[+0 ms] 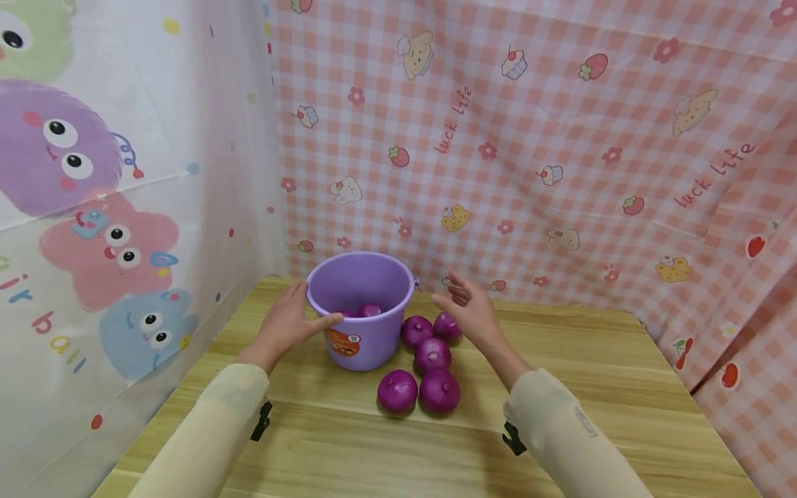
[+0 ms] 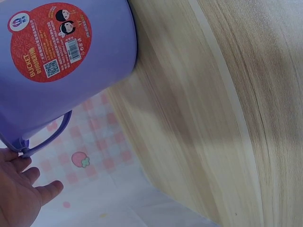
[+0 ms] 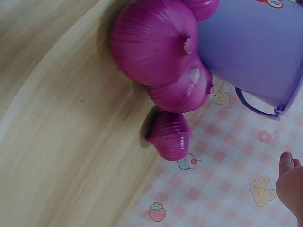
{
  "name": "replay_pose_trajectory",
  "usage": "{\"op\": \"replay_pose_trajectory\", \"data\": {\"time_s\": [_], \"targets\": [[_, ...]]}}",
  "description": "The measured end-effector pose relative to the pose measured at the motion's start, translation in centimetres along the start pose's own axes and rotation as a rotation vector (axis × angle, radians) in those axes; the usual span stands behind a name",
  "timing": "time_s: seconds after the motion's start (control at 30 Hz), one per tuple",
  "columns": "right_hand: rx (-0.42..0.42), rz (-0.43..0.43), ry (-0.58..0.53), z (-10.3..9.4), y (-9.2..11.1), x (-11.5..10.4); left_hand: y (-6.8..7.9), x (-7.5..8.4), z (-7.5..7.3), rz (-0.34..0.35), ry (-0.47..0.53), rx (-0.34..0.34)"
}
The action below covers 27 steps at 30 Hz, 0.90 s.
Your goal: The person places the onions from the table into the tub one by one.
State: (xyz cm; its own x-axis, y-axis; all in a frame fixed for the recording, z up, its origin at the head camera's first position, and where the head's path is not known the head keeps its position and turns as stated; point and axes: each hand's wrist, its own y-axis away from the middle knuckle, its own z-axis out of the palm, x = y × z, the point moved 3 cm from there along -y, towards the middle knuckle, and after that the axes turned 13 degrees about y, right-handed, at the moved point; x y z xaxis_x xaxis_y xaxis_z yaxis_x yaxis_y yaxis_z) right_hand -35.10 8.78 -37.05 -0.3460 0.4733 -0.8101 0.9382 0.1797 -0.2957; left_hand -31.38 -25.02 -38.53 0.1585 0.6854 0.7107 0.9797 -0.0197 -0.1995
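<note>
A purple bucket (image 1: 373, 342) stands upright on the wooden table, a red round label on its side. Inside it at least two purple onions (image 1: 369, 310) show near the bottom. My left hand (image 1: 288, 325) rests against the bucket's left side, thumb stretched along the near rim; in the left wrist view its fingertips (image 2: 21, 163) touch the side by the handle joint. Several more onions (image 1: 432, 355) lie on the table beside and in front of the bucket. My right hand (image 1: 471, 312) is raised over the farthest onion (image 1: 447, 328), fingers loosely bent, holding nothing.
The wooden tabletop (image 1: 560, 415) extends to the right and toward me. A pink checked cloth (image 1: 529, 138) hangs behind the table and along its right. A white cartoon-print cloth (image 1: 205, 138) hangs at the left. The bucket's handle (image 3: 255, 109) hangs down at its side.
</note>
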Motion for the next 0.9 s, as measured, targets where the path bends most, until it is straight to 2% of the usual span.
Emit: {"op": "replay_pose_trajectory", "data": {"time_s": [0.9], "targets": [[-0.099, 0.037, 0.054, 0.1, 3.2, 3.4, 0.0, 0.0, 0.0, 0.02, 0.006, 0.007]]}}
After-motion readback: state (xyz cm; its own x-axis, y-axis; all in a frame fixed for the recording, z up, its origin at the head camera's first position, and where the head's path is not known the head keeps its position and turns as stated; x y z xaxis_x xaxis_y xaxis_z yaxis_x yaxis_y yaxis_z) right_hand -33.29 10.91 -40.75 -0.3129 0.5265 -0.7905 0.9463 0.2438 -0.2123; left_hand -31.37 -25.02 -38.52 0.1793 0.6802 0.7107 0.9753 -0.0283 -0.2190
